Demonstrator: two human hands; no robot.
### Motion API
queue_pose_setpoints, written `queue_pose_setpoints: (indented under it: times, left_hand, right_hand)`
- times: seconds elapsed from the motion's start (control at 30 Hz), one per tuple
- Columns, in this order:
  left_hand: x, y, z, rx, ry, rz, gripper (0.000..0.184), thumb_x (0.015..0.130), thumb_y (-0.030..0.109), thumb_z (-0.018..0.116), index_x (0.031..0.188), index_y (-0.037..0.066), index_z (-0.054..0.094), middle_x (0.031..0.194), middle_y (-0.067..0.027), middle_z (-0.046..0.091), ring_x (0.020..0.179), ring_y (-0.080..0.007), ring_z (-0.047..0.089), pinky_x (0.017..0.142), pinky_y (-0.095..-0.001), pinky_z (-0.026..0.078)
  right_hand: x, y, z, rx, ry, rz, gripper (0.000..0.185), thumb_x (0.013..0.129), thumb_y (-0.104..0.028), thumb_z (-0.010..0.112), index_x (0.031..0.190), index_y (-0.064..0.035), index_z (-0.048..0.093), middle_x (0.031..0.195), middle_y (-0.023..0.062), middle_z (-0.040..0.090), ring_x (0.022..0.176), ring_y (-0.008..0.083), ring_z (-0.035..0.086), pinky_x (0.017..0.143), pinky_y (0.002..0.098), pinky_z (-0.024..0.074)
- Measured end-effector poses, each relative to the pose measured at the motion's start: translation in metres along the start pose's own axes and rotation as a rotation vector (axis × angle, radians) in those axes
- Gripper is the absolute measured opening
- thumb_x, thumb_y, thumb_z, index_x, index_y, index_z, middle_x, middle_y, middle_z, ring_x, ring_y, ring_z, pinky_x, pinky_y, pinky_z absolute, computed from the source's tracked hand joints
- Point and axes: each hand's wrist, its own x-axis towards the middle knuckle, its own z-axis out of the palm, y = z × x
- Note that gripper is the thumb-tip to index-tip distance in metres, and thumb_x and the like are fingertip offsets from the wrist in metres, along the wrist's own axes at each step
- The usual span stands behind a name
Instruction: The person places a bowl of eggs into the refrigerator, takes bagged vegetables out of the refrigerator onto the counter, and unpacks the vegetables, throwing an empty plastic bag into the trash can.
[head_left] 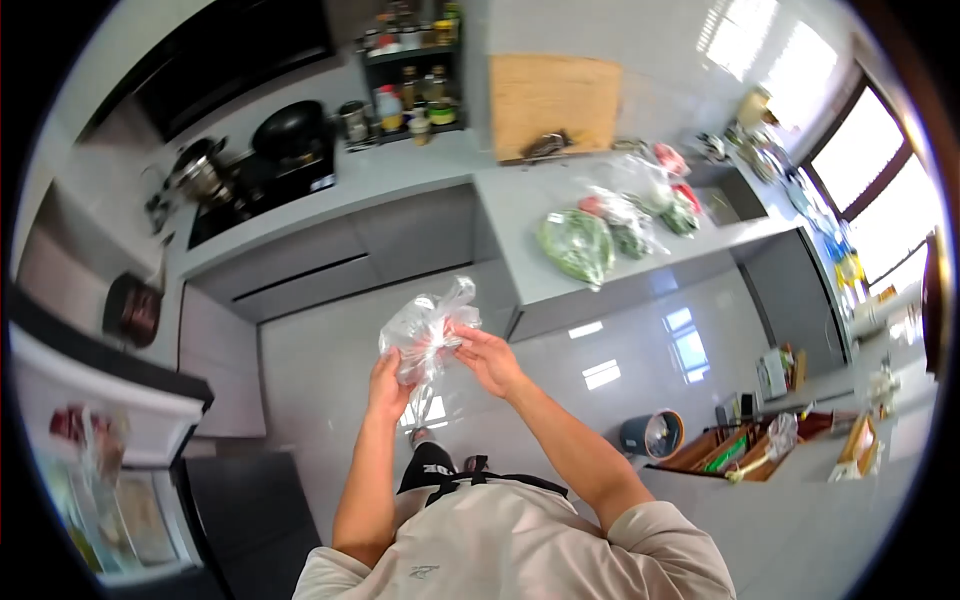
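Note:
A clear plastic bag [408, 325] with something reddish inside is held in front of my body, over the floor. My left hand [388, 385] grips its lower left side, fingers closed on the film. On the other side, my right hand [485, 358] pinches the gathered, twisted part of the bag with thumb and fingers. Loose plastic hangs down below the twist. What the bag contains cannot be made out clearly through the film.
On the counter lie a bag of green vegetables [577, 245] and other produce bags [640, 200] beside the sink [722, 200]. A cutting board [555, 105] leans on the wall. Left are a stove with a wok [290, 130] and an open fridge door [120, 400]. A bin [652, 435] stands right.

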Motion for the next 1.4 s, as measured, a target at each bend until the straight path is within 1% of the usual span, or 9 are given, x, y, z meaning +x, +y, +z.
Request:
queue_pose_setpoints:
  times: [0.3, 0.63, 0.83, 0.97, 1.1, 1.2, 1.23, 1.33, 1.4]
  left_hand:
    - [0.161, -0.074, 0.203, 0.226, -0.269, -0.211, 0.038, 0.109, 0.030, 0.051, 0.132, 0.000, 0.058, 0.123, -0.0123, 0.067, 0.105, -0.0231, 0.069, 0.092, -0.0431, 0.058]
    - [0.303, -0.131, 0.400, 0.292, -0.487, -0.318, 0.040, 0.108, 0.035, 0.055, 0.129, 0.002, 0.061, 0.119, -0.0083, 0.070, 0.103, -0.0215, 0.071, 0.086, -0.0401, 0.060]
    - [0.372, -0.147, 0.455, 0.510, -0.318, -0.100, 0.038, 0.106, 0.037, 0.058, 0.120, 0.003, 0.067, 0.106, -0.0054, 0.071, 0.084, -0.0158, 0.070, 0.064, -0.0318, 0.060]
    - [0.408, -0.146, 0.480, 0.411, -0.096, 0.051, 0.038, 0.106, 0.036, 0.058, 0.110, -0.001, 0.068, 0.098, -0.0066, 0.069, 0.078, -0.0174, 0.069, 0.055, -0.0301, 0.059]
    - [0.432, -0.150, 0.505, 0.430, 0.078, 0.147, 0.037, 0.106, 0.034, 0.059, 0.099, -0.002, 0.066, 0.093, -0.0073, 0.066, 0.073, -0.0187, 0.067, 0.050, -0.0303, 0.058]
    - [0.444, -0.156, 0.507, 0.553, 0.145, 0.126, 0.036, 0.105, 0.035, 0.061, 0.099, -0.001, 0.066, 0.091, -0.0071, 0.065, 0.070, -0.0174, 0.066, 0.046, -0.0295, 0.053]
    - [0.453, -0.161, 0.502, 0.604, 0.163, 0.110, 0.036, 0.104, 0.035, 0.062, 0.099, -0.001, 0.066, 0.090, -0.0070, 0.065, 0.069, -0.0169, 0.065, 0.044, -0.0293, 0.051]
    - [0.467, -0.174, 0.493, 0.847, 0.270, 0.005, 0.029, 0.099, 0.030, 0.068, 0.103, 0.002, 0.066, 0.101, -0.0108, 0.067, 0.083, -0.0216, 0.068, 0.056, -0.0350, 0.054]
    - [0.458, -0.189, 0.501, 1.196, 0.539, 0.549, 0.026, 0.093, 0.025, 0.072, 0.109, 0.006, 0.067, 0.110, -0.0137, 0.067, 0.097, -0.0261, 0.065, 0.071, -0.0408, 0.054]
  right_hand:
    - [-0.005, -0.152, -0.152, -0.349, 0.437, -0.288, 0.045, 0.094, 0.006, 0.064, 0.138, 0.0038, 0.058, 0.123, 0.0109, 0.069, 0.113, 0.0176, 0.065, 0.101, 0.0327, 0.0513]
    - [0.024, -0.318, -0.270, -0.677, 0.951, -0.472, 0.020, 0.097, -0.010, 0.069, 0.114, 0.0003, 0.072, 0.097, 0.0027, 0.073, 0.085, 0.0103, 0.066, 0.075, 0.0271, 0.0579]
    - [0.073, -0.406, -0.319, -1.026, 1.097, -0.621, 0.016, 0.093, -0.016, 0.076, 0.102, -0.0028, 0.077, 0.086, 0.0050, 0.062, 0.072, 0.0131, 0.056, 0.069, 0.0280, 0.0486]
    - [0.112, -0.465, -0.378, -0.928, 1.114, -0.672, 0.017, 0.094, -0.020, 0.076, 0.098, -0.0033, 0.076, 0.098, 0.0036, 0.059, 0.075, 0.0144, 0.054, 0.071, 0.0300, 0.0491]
    - [0.146, -0.514, -0.432, -0.974, 0.971, -0.858, 0.021, 0.097, -0.024, 0.072, 0.096, -0.0029, 0.072, 0.095, 0.0037, 0.061, 0.075, 0.0161, 0.055, 0.071, 0.0309, 0.0479]
    - [0.164, -0.537, -0.446, -0.899, 0.808, -0.550, 0.020, 0.101, -0.021, 0.067, 0.098, -0.0013, 0.069, 0.084, 0.0022, 0.061, 0.076, 0.0115, 0.053, 0.073, 0.0287, 0.0465]
    - [0.178, -0.534, -0.464, -0.969, 0.780, -0.548, 0.021, 0.100, -0.023, 0.067, 0.103, -0.0017, 0.068, 0.078, 0.0056, 0.065, 0.073, 0.0186, 0.058, 0.073, 0.0339, 0.0495]
    - [0.194, -0.523, -0.497, -1.051, 0.696, -0.372, 0.022, 0.101, -0.023, 0.065, 0.102, -0.0015, 0.068, 0.081, 0.0084, 0.068, 0.074, 0.0190, 0.061, 0.075, 0.0352, 0.0507]
    - [0.194, -0.519, -0.504, -1.065, 0.695, -0.327, 0.021, 0.099, -0.023, 0.067, 0.103, -0.0023, 0.069, 0.086, 0.0115, 0.071, 0.077, 0.0224, 0.065, 0.077, 0.0369, 0.0520]
